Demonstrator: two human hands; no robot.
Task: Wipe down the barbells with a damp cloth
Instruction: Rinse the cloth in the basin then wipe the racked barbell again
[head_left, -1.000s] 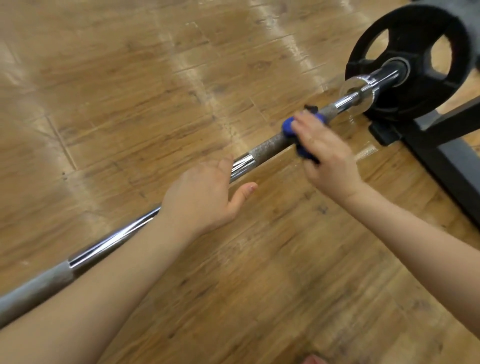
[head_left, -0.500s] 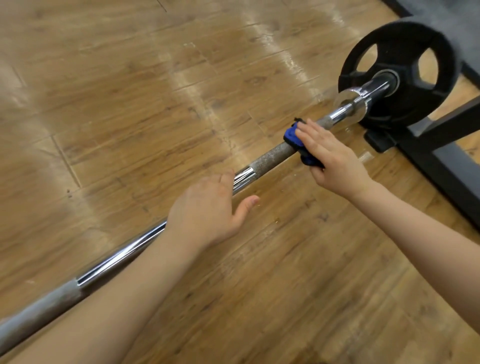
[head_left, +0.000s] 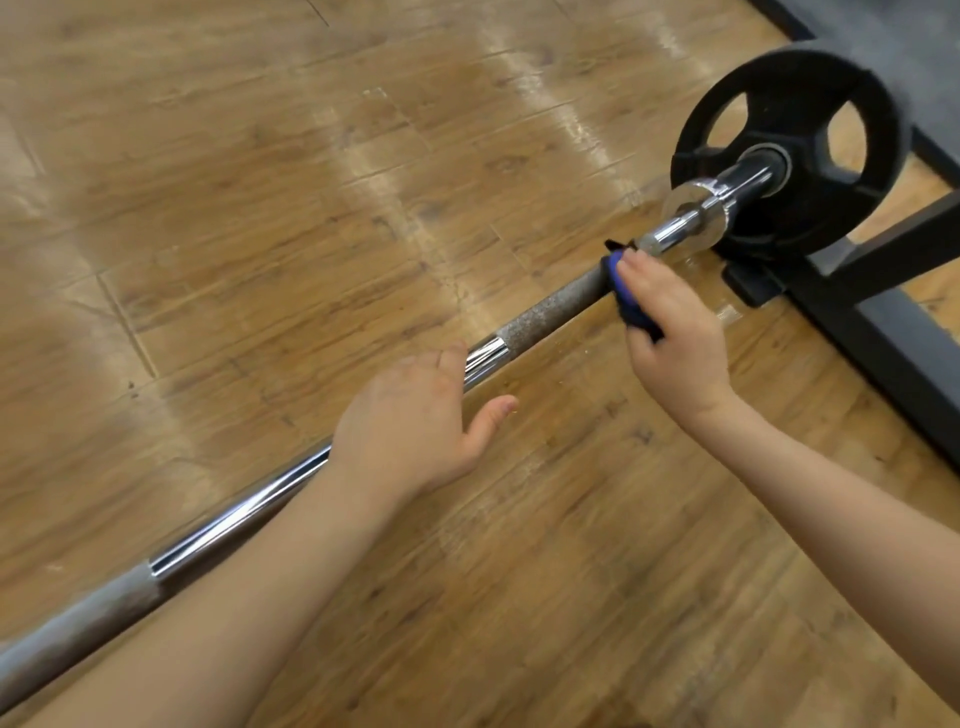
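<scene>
A long steel barbell (head_left: 545, 306) runs from the lower left to the upper right, with chrome stretches and a rough, speckled knurled section. My right hand (head_left: 670, 338) grips a blue cloth (head_left: 621, 283) wrapped round the bar at the far end of that knurled section, close to the chrome collar (head_left: 693, 210). My left hand (head_left: 415, 415) lies over the chrome part of the bar lower down, fingers draped across it and thumb spread out to the side. A black weight plate (head_left: 789, 140) sits on the sleeve beyond the collar.
The barbell hangs over a glossy wooden floor (head_left: 260, 182). A black metal rack frame (head_left: 883, 291) with a foot pad stands at the right, under the plate. A dark mat edge (head_left: 893, 31) lies at the top right.
My right hand has slid the blue cloth a little along the bar toward the collar. The camera view has shifted slightly; my left hand stays on the same spot of the bar.
</scene>
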